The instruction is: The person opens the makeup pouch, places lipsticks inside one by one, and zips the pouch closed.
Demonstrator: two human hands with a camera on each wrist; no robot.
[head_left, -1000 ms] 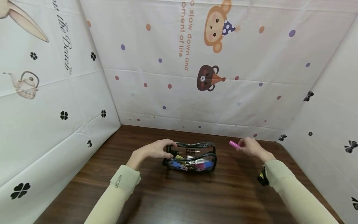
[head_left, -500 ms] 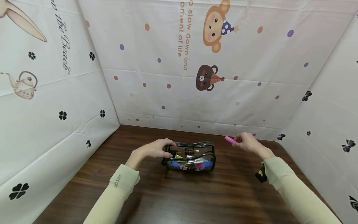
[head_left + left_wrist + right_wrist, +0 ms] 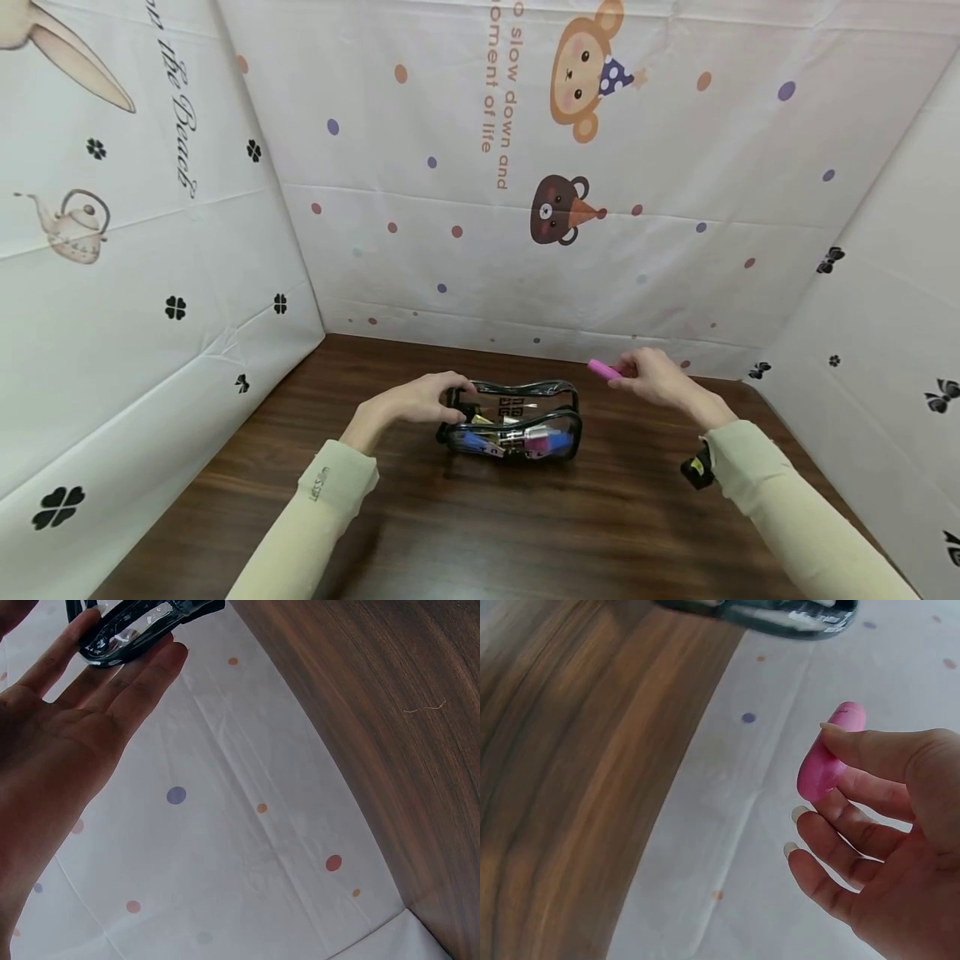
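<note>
On the dark table stands a clear pouch (image 3: 568,435) with black piping, its top gaping. Blue, pink, yellow and silvery items show inside; their kinds are hard to tell. My left hand (image 3: 416,400) grips the pouch's left end between thumb and fingers. In the left wrist view, the fingers (image 3: 142,686) of that hand lie along the black rim. To the right of the pouch and above the table, my right hand (image 3: 656,379) pinches a small pink tube (image 3: 830,754) with a rounded end. Its thumb presses one side, while the other fingers are loosely bent.
White printed cloth (image 3: 480,275) hangs behind the table and along both sides. The brown wooden table (image 3: 480,533) extends in front of the pouch. A black device with a yellow mark (image 3: 699,468) sits at my right wrist.
My right hand has moved left and slightly away from me with the pink tube, toward the pouch. The left hand keeps its hold on the pouch, which has not moved.
</note>
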